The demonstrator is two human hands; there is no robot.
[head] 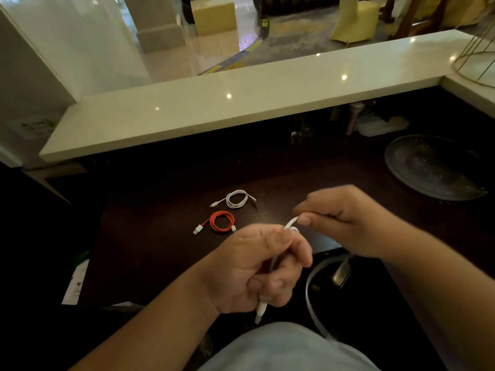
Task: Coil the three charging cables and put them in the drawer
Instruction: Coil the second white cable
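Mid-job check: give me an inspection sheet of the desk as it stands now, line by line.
Surface: dark wooden desk under a pale stone counter ledge.
Job's things: white coiled cable and red coiled cable lie apart on the desk; third white cable in hand, its loop hanging off the desk edge.
Drawer: front with metal handle below the desk edge; open or closed cannot be told.
Clutter: glass plate at far right; paper at the left edge.
Hands: left hand grips the third cable, plug end poking out below; right hand pinches it.
Cables: none beyond the three.
Surroundings: polished floor and boxes beyond the counter.
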